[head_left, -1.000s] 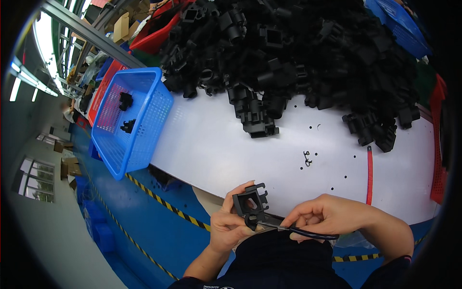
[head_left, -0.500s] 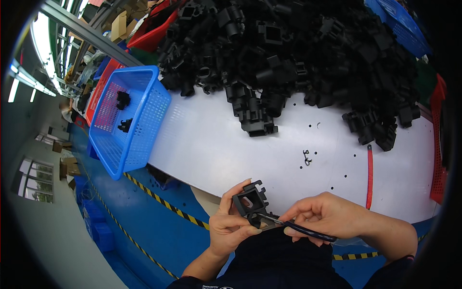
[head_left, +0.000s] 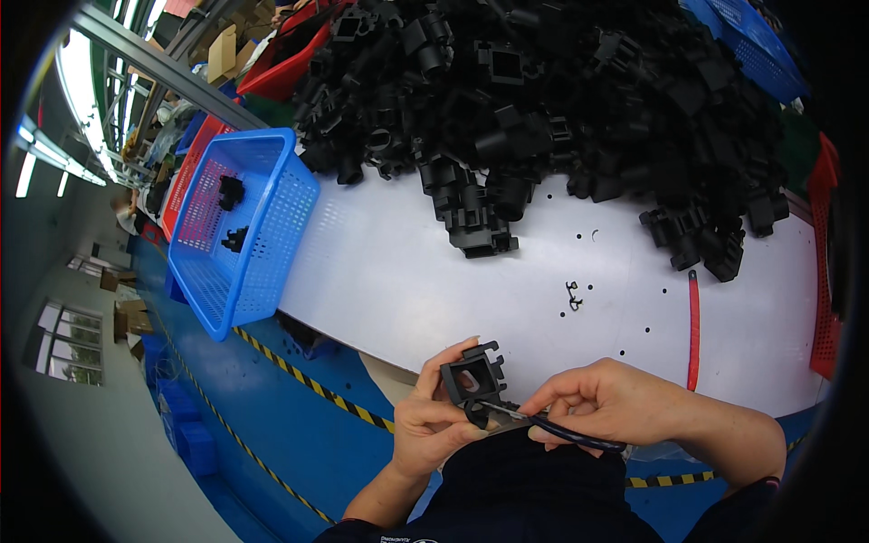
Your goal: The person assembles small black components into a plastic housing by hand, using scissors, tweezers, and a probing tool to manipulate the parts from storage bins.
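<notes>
By the table (head_left: 362,271), a likely light, stiff black part (head_left: 476,396) is being gripped, suitably, round its outside by the left hand (head_left: 425,427), a tool (head_left: 579,436) by the right hand (head_left: 588,403).

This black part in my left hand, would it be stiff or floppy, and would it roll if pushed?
The black part in your left hand is probably stiff, judging by its crisp square frame. It looks light for its size, since the frame is open. Its corners and prongs should discourage rolling.
</notes>
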`<state>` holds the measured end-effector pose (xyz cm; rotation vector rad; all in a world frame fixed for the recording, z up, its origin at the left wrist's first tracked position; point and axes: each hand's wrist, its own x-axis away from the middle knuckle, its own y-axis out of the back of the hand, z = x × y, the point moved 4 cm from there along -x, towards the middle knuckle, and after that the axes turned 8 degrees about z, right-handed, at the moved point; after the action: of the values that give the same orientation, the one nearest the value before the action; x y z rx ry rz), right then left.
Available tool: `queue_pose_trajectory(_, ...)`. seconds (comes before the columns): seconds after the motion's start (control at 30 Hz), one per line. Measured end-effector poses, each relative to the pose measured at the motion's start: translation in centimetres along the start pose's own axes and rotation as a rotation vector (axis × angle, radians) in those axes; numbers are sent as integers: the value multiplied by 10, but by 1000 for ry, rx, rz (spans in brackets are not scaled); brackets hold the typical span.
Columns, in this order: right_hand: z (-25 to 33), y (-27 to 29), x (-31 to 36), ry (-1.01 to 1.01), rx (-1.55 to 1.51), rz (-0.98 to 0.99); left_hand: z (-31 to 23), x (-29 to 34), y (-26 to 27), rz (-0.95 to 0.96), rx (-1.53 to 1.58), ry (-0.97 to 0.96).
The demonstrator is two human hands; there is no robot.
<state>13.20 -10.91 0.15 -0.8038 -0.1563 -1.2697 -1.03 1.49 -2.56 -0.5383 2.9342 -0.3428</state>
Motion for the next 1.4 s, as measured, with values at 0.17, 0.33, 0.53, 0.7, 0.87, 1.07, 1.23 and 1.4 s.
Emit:
queue_pose_trajectory(0.17, -1, 1, 0, -10, 35, -6, 2, 0, 2, 30, 20, 11)
queue_pose_trajectory(0.33, -1, 1, -3, -29, 83, -1, 6, 3, 6, 48, 43, 25)
queue_pose_trajectory(0.53, 1, 1, -4, -33, 128, 8, 7, 3, 6, 41, 114, 44)
queue_pose_trajectory(0.7, 2, 3, -6, -25, 182, 35, 8, 4, 6, 60, 179, 80)
queue_pose_trajectory(0.87, -11, 10, -15, 137, 91, 112, 9, 6, 9, 70, 173, 74)
queue_pose_trajectory(1.07, -2, 29, 12, 168, 125, -93, 3, 10, 17, 16, 65, 33)
queue_pose_trajectory(1.23, 8, 22, 24, -7, 1339, -727, -5, 10, 20, -14, -283, -54)
queue_pose_trajectory(1.4, 15, 11, 26, 204, 979, -582, -13, 9, 15, -58, -484, -133)
